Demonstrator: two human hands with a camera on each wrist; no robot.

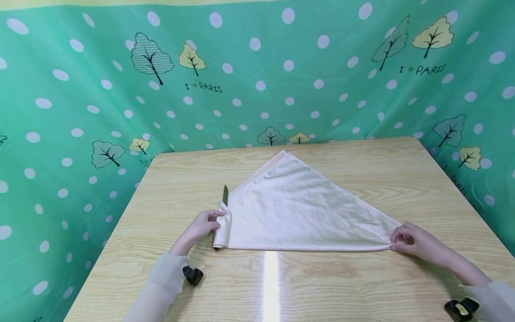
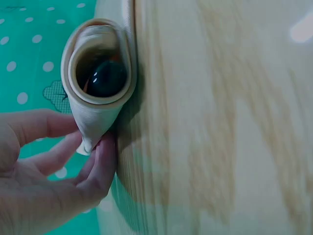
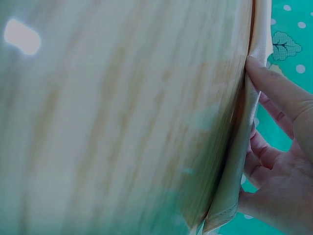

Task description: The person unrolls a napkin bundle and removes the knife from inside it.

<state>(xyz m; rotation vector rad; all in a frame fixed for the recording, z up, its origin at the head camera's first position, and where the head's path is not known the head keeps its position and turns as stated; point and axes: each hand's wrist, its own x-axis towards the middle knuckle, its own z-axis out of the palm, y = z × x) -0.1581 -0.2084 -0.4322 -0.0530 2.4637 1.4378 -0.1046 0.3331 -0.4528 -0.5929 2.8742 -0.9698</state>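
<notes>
While left hand (image 1: pixel 203 226) fingers pinch rolled cloth (image 1: pixel 297 210) corner round one dark knife (image 1: pixel 225 195), right hand (image 1: pixel 412 241) fingers pinch opposite corner; one cloth on wooden surface (image 1: pixel 362 286); green dotted backdrop (image 1: pixel 257 80).

Bright, even overhead light leaves a glare streak on the table (image 1: pixel 270 277); both wrist views are soft, motion-blurred.

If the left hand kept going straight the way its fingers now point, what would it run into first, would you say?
The left hand points rightward along the table, its fingers already gripping the rolled end of the cream cloth. It would meet that roll first, with a dark rod-like thing wrapped inside it; depth there is unclear.
</notes>
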